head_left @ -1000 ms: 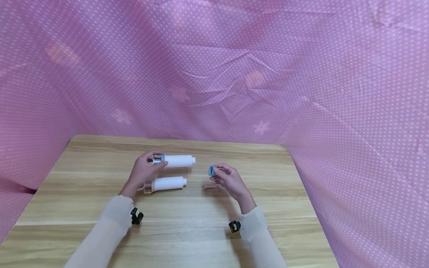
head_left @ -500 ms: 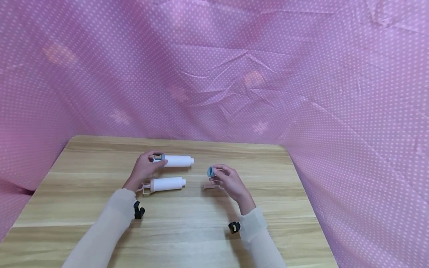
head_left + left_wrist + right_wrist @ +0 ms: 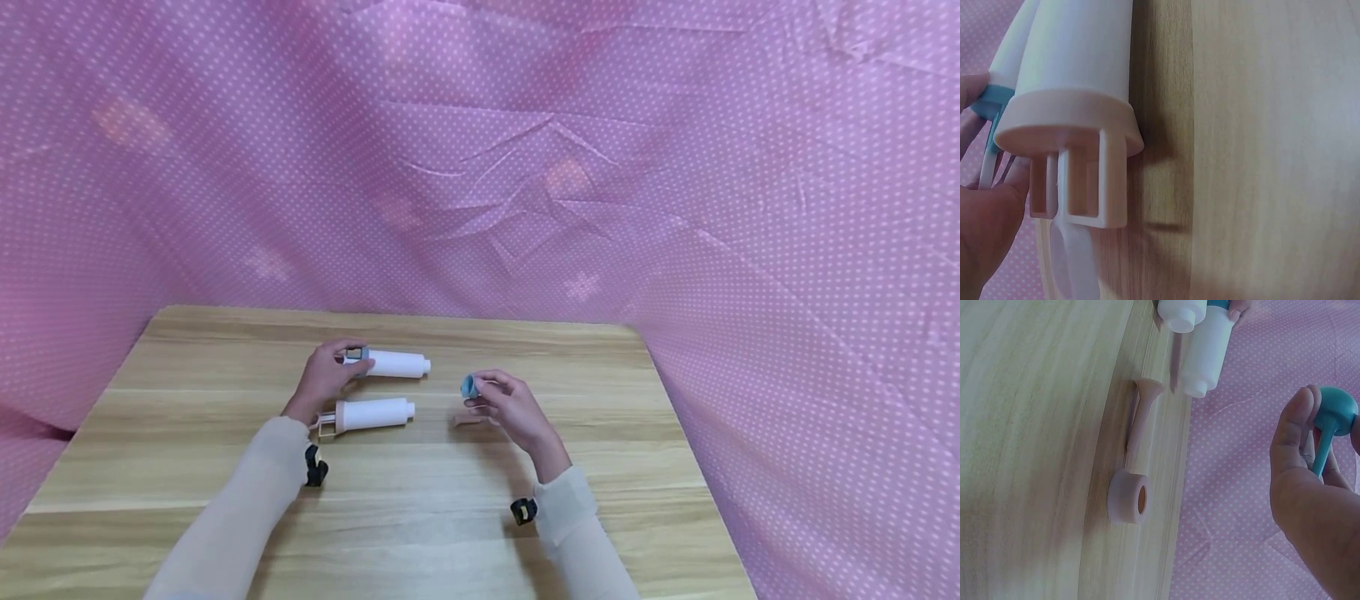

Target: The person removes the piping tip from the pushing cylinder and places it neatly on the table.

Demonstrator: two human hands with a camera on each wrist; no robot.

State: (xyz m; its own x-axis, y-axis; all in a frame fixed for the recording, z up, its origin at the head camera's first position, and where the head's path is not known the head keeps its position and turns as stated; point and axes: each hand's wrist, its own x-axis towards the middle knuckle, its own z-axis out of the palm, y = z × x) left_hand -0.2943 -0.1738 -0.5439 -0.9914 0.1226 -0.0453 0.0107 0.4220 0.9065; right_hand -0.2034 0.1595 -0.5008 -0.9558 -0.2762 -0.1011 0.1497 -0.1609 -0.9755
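Near the back of the table, my left hand (image 3: 321,375) grips a syringe-like white tube (image 3: 397,364) by its blue-green collar, thumb on the near side. The tube's narrow tip points right. In front of it lies a matching white tube (image 3: 373,413) with a pink collar (image 3: 1066,119) and plunger handle, untouched. Further right, my right hand (image 3: 516,408) pinches a small teal cup-shaped piece (image 3: 1335,411) with a thin stem, raised above the table. Below that hand lie a pink flared piece (image 3: 1142,412) and a pink ring-like piece (image 3: 1125,497).
A wooden table (image 3: 420,517) carries everything. Pink dotted cloth (image 3: 480,167) hangs behind it and along both sides. Each wrist wears a small black camera.
The tube in my left hand has turned a little, its tip dipping slightly toward me. My right hand, with the teal piece, has barely shifted left.
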